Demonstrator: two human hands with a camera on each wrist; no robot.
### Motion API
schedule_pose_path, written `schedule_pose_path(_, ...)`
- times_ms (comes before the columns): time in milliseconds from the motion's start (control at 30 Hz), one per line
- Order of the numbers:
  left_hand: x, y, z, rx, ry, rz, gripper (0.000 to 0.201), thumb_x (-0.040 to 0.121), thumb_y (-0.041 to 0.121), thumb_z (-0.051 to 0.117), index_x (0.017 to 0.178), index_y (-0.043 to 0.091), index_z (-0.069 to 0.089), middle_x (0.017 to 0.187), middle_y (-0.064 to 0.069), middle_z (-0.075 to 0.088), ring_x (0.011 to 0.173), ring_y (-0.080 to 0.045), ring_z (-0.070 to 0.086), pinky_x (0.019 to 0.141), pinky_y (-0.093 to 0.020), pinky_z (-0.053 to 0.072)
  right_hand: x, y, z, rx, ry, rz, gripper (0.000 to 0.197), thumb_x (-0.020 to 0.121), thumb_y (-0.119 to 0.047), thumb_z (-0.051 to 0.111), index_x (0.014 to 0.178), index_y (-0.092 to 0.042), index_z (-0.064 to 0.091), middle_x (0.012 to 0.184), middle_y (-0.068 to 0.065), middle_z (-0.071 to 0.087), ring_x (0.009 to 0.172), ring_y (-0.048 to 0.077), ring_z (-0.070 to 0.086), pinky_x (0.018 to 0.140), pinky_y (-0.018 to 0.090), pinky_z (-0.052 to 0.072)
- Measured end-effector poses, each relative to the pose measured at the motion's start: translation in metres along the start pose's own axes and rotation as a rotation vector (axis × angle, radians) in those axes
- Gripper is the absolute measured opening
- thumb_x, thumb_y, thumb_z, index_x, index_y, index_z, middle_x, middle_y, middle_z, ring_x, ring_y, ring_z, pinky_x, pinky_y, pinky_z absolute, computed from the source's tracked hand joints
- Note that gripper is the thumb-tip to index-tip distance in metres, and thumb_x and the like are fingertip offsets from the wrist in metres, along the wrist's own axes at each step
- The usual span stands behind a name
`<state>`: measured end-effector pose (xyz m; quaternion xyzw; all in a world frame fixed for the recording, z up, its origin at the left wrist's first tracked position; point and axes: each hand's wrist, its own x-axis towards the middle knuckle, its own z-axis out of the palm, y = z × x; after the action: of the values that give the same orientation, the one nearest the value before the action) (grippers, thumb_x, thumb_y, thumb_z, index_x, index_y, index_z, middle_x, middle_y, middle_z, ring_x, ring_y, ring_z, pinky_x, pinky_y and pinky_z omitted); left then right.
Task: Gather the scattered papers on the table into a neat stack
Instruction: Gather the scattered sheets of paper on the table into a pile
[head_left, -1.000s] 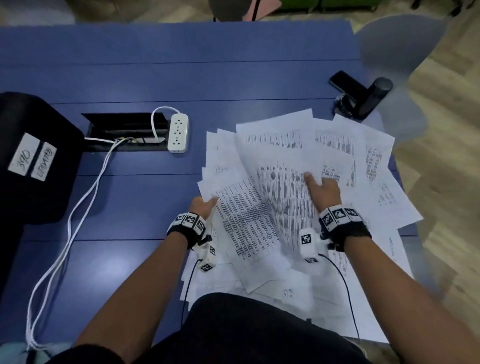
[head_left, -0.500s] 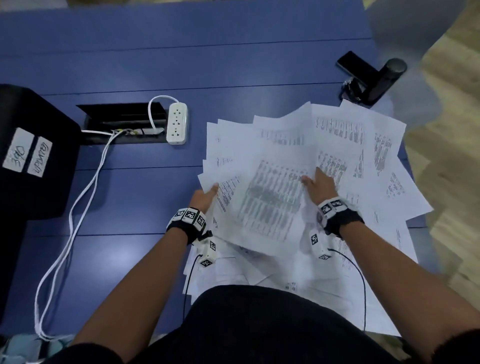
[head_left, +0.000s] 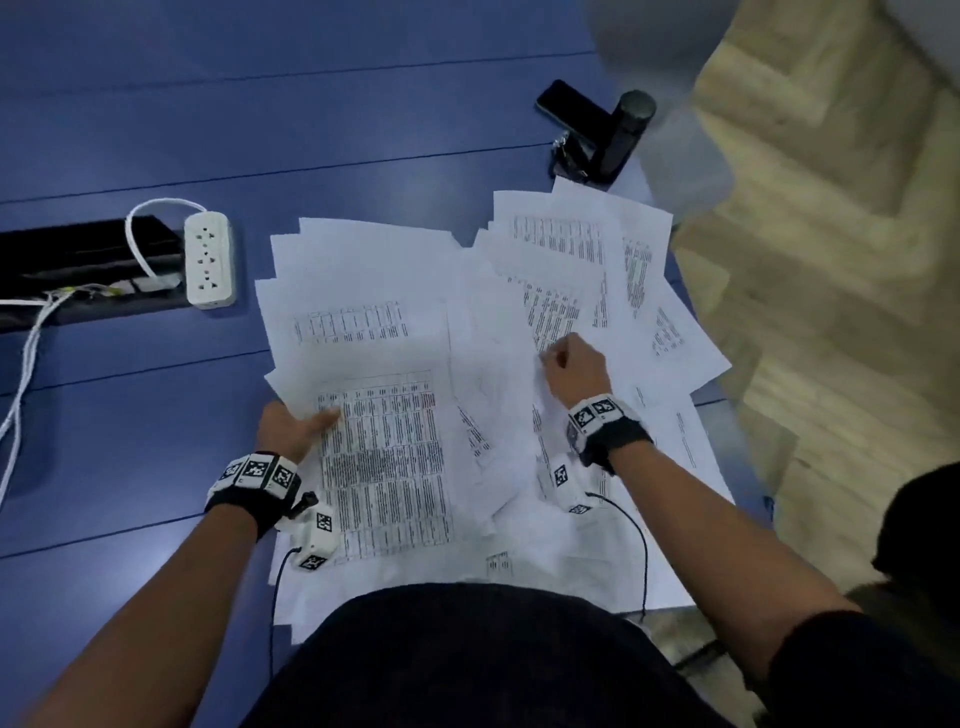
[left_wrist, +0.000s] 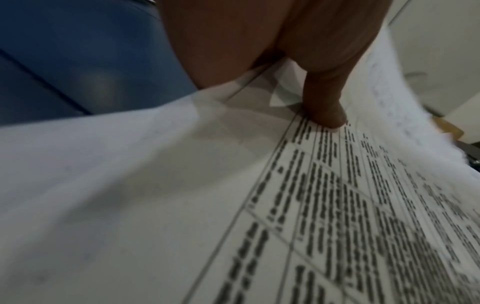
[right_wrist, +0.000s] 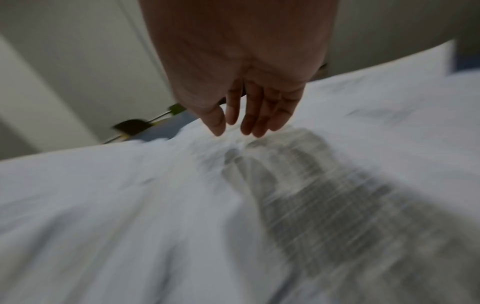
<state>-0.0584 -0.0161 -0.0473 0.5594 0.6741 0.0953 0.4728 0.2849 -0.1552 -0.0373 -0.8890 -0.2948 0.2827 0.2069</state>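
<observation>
White printed papers lie fanned over the right half of the blue table (head_left: 156, 415). A sheet with a dense table (head_left: 384, 457) tops the left bundle. My left hand (head_left: 306, 423) grips that bundle at its left edge, thumb (left_wrist: 324, 111) pressed on the printed sheet (left_wrist: 337, 205), fingers hidden underneath. My right hand (head_left: 563, 364) reaches over the loose sheets on the right (head_left: 561, 244). Its fingers (right_wrist: 259, 123) are nearly straight and point down, tips at or just above a printed page (right_wrist: 311, 195); nothing is held. More sheets lie near my body (head_left: 519, 566).
A white power strip (head_left: 208, 260) sits by a black cable slot (head_left: 78, 260), with white cables (head_left: 26, 364) trailing left. A black phone (head_left: 571, 111) and a dark cylinder (head_left: 623, 135) stand beyond the papers. The table's right edge runs beside the papers, with wood floor (head_left: 831, 312) past it.
The printed sheet my right hand was moving now lies on the bundle in my left hand. My right hand has let go and moved right, onto the loose sheets.
</observation>
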Motion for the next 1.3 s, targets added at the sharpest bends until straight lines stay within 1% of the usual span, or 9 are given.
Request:
schedule_pose_path(133,-0.008,0.002,-0.002,-0.120,-0.017,-0.037,0.034,0.080,0.009,0.075,0.108,-0.008,0.064,0.099,-0.015,0.065,0.095,-0.028,0.064,0.084,-0.035,0.044,0.040,0.098,-0.076,-0.136,0.154,0.242,0.039,0.085,-0.020,0.060,0.122,-0.011,0.054,0.131,0.018,0.050,0.116,0.035,0.054,0.096,0.038,0.044)
schedule_pose_path(267,-0.013,0.011,-0.003,-0.148,-0.017,-0.040,0.031,0.077,0.010,0.078,0.102,-0.005,0.066,0.096,-0.020,0.068,0.101,-0.035,0.066,0.094,-0.044,0.047,0.058,0.150,-0.113,-0.184,0.000,0.358,0.068,0.087,-0.035,0.065,0.142,-0.008,0.035,0.146,0.018,0.042,0.128,0.037,0.047,0.105,0.044,0.039)
schedule_pose_path(333,-0.021,0.026,-0.001,-0.124,-0.004,-0.048,0.043,0.081,0.008,0.074,0.109,-0.020,0.058,0.106,-0.036,0.064,0.102,-0.044,0.063,0.098,-0.056,0.044,0.069,0.154,-0.119,-0.172,-0.060,0.338,0.077,0.089,-0.042,0.063,0.148,-0.008,0.027,0.153,0.014,0.033,0.137,0.035,0.037,0.112,0.044,0.032)
schedule_pose_path(600,-0.008,0.040,0.001,-0.019,0.134,-0.133,0.039,0.082,0.017,0.075,0.104,-0.008,0.055,0.114,-0.031,0.062,0.106,-0.043,0.059,0.082,-0.046,0.044,0.101,0.099,-0.102,-0.308,0.247,0.193,0.056,0.086,-0.035,0.061,0.127,0.000,0.047,0.130,0.023,0.047,0.118,0.042,0.049,0.099,0.049,0.043)
schedule_pose_path(767,0.003,0.030,-0.002,0.106,0.086,-0.191,0.077,0.078,0.032,0.077,0.115,-0.028,0.046,0.115,-0.045,0.054,0.104,-0.054,0.057,0.088,-0.061,0.045,0.110,0.077,-0.096,-0.146,0.082,0.171,0.064,0.090,-0.038,0.059,0.138,-0.002,0.036,0.128,0.021,0.056,0.112,0.039,0.057,0.087,0.043,0.051)
schedule_pose_path(1000,0.001,0.031,-0.005,0.101,0.073,-0.203,0.068,0.080,0.029,0.077,0.117,-0.022,0.052,0.118,-0.039,0.057,0.106,-0.050,0.059,0.089,-0.057,0.047,0.079,0.064,-0.099,-0.136,-0.267,0.043,0.036,0.095,-0.033,0.057,0.123,-0.011,0.058,0.133,0.016,0.058,0.125,0.035,0.051,0.098,0.039,0.041)
schedule_pose_path(1100,-0.001,0.030,-0.008,0.082,0.062,-0.192,0.066,0.080,0.030,0.076,0.120,-0.016,0.051,0.125,-0.032,0.056,0.112,-0.046,0.056,0.088,-0.051,0.046,0.058,0.074,-0.093,0.019,-0.325,0.018,0.056,0.091,-0.047,0.056,0.135,-0.013,0.051,0.138,0.009,0.055,0.127,0.030,0.051,0.105,0.041,0.040)
schedule_pose_path(1200,-0.005,0.030,-0.008,0.045,0.050,-0.142,0.050,0.085,0.014,0.071,0.121,-0.014,0.052,0.126,-0.030,0.057,0.115,-0.043,0.056,0.089,-0.043,0.043,0.033,0.088,-0.082,0.119,-0.297,0.002,0.101,0.057,-0.084,0.061,0.134,-0.020,0.051,0.133,0.001,0.059,0.119,0.022,0.056,0.103,0.043,0.043)
schedule_pose_path(1300,-0.010,0.024,-0.011,0.019,0.044,-0.088,0.044,0.085,0.010,0.070,0.121,-0.011,0.056,0.124,-0.028,0.059,0.114,-0.042,0.058,0.092,-0.044,0.044,0.011,0.103,-0.068,0.102,-0.274,-0.061,0.116,0.047,-0.090,0.057,0.136,-0.017,0.048,0.131,0.000,0.058,0.117,0.020,0.055,0.102,0.040,0.043)
